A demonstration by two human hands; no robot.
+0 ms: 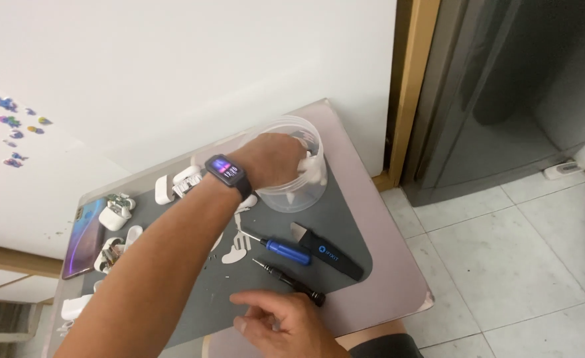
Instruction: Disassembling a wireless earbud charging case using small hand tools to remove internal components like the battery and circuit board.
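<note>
Inside the clear plastic tub (291,192) at the far side of the grey mat (345,219), the left hand (272,159) reaches down over the rim, its fingers curled among small white pieces (314,171) that lie in the tub; whether it actually pinches one of them cannot be told, since the fingertips are hidden behind the hand. A dark smartwatch (227,170) with a lit face sits on that wrist.

Nearer the person, the right hand (286,325) rests low on the surface with its fingers loosely spread and holding nothing; its fingertips lie just beside the tip end of a thin black screwdriver (289,283). Beyond that hand lie a blue-handled screwdriver (280,250) and a black flat-bladed prying tool (325,250), side by side between the right hand and the tub.

To the left of the reaching forearm, several white earbud cases (115,215), some opened up, sit on the mat, with a phone (83,238) just past them at the edge.
</note>
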